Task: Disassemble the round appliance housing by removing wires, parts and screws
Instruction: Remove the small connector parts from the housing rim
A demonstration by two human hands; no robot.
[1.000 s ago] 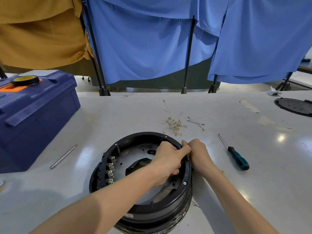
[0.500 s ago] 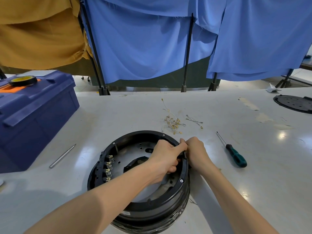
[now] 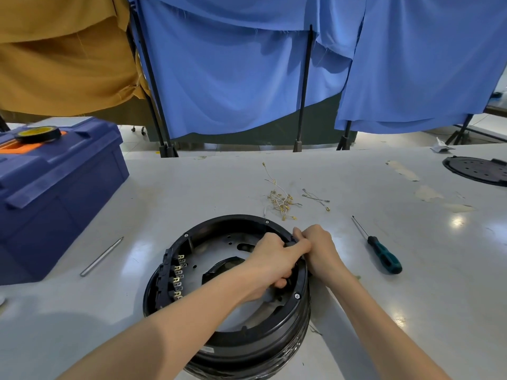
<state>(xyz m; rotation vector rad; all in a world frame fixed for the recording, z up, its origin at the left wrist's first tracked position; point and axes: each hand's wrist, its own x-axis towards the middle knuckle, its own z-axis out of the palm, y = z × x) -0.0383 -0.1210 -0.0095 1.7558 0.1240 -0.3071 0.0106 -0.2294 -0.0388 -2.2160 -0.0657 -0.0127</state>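
The round black appliance housing [image 3: 219,229] lies open side up on the white table, a row of brass terminals [image 3: 178,278] on its left inner wall. My left hand [image 3: 271,261] reaches inside and pinches a small black part at the right rim. From outside, my right hand [image 3: 319,246] grips the same spot on the rim, its fingers meeting the left thumb. What exactly lies between the fingers is hidden. A bundle of removed wires with brass lugs [image 3: 281,200] rests just beyond the housing. A green-handled screwdriver [image 3: 384,256] lies to the right.
A blue toolbox [image 3: 55,187] with a tape roll [image 3: 38,133] on its lid stands at the left. A metal rod [image 3: 101,256] lies between it and the housing. A black round plate [image 3: 477,170] sits at the far right. Blue and mustard curtains hang behind the table.
Both hands stay clamped on the right rim of the housing, with only slight shifts of the fingers. The camera has drifted a little.
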